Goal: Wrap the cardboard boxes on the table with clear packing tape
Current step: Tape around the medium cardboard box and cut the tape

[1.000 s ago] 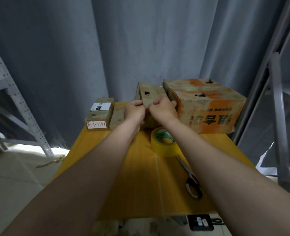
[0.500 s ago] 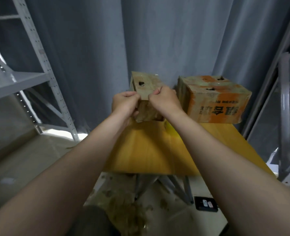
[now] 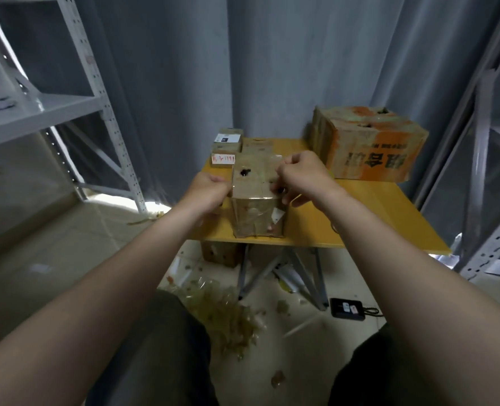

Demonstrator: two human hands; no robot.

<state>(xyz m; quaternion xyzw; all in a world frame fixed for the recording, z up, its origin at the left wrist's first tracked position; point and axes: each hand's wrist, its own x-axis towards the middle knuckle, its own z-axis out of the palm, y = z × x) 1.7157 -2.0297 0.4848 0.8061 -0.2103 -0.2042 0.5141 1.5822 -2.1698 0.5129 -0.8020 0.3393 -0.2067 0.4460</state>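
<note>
The small brown tape-glossed cardboard box (image 3: 253, 183) has come forward to the yellow table's (image 3: 375, 218) near edge, at 12 o'clock. The left hand (image 3: 209, 191) grips its 9 o'clock side, the right hand (image 3: 301, 171) its 3 o'clock edge. It is probably light, stiff and slick, so hold it by opposite edges.

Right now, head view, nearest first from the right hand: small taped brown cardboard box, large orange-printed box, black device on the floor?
1. Small taped brown box, held by right hand.
2. Large orange-printed box, rear right.
3. Black device, on floor.
</note>
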